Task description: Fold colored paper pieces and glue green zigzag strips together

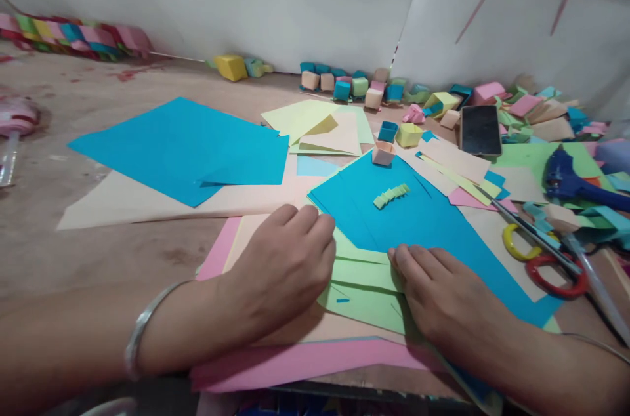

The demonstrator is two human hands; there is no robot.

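A folded light green paper strip (367,275) stretches between my two hands, over a light green sheet (367,308). My left hand (290,258) is closed in a fist at the strip's left end, its fingertips hidden behind the knuckles. At the right end, my right hand (438,288) has its fingers pressed together on the paper. Just beyond lies a blue sheet (423,219), with a small pleated green paper piece (391,195) on it. Small open paper boxes, one peach (382,153), one yellow (409,134) and one blue (388,132), stand at its far corner.
Scissors (556,278) with yellow and red handles lie at right, near a blue glue gun (573,176) and a phone (480,130). Another blue sheet (182,153) lies at left. Several paper cubes (342,88) line the wall. Pink paper (315,363) reaches the front edge.
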